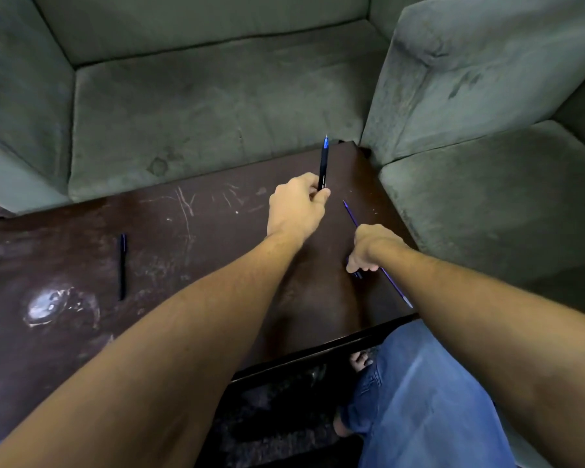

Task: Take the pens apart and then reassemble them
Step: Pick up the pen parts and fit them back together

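Up close, left hand fingers gripping pen barrel, right hand fingers pinching refill on table

1. I see bare tabletop wide open between the whole pen at left and my hands.
2. Sofa cushions hem the table's far and right edges.
3. A refill lies near the right edge.

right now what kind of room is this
Probably a home living room: a green upholstered sofa and a matching armchair wrap around a scratched dark wooden coffee table, where pen parts lie.
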